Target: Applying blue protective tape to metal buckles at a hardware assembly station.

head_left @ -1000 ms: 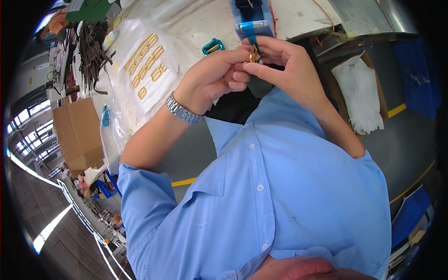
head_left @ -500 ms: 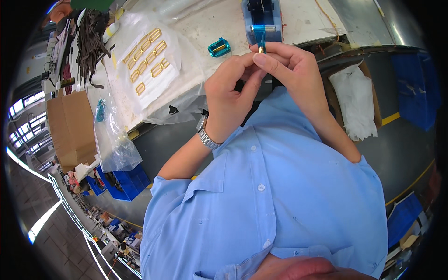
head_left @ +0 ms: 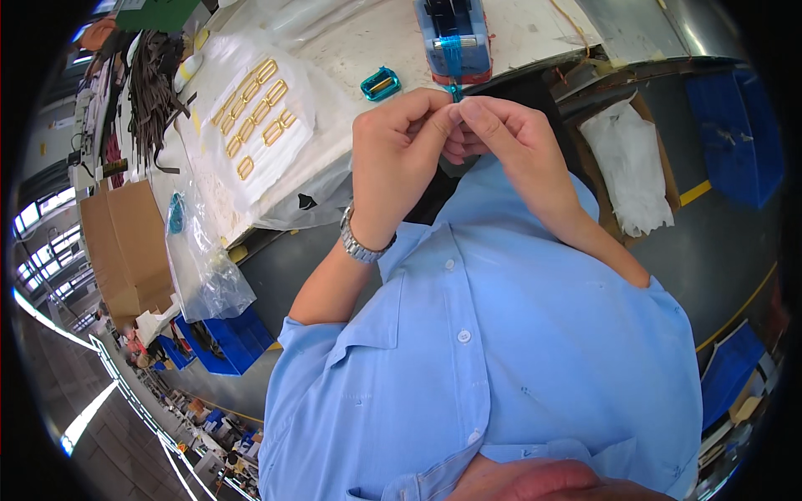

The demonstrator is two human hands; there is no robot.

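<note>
Close together at the front edge of the table, my left hand and my right hand are both closed, fingertips pinched and nearly touching. Between them is the end of a strip of clear blue-green tape, running down from a blue tape dispenser. Whatever else the fingertips hold is mostly hidden. Left of the dispenser lies a rectangular gold piece wrapped in the same tape. Farther left, several gold rectangular buckles lie in rows on a white sheet.
Dark strips hang at the far left, near a cardboard sheet and a clear plastic bag. Blue bins stand below. At right are a box with white paper and another blue bin.
My hands have shifted slightly in the picture and turned; the small gold piece seen at my fingertips is now hidden, and tape shows there. The whole view has shifted a little.
</note>
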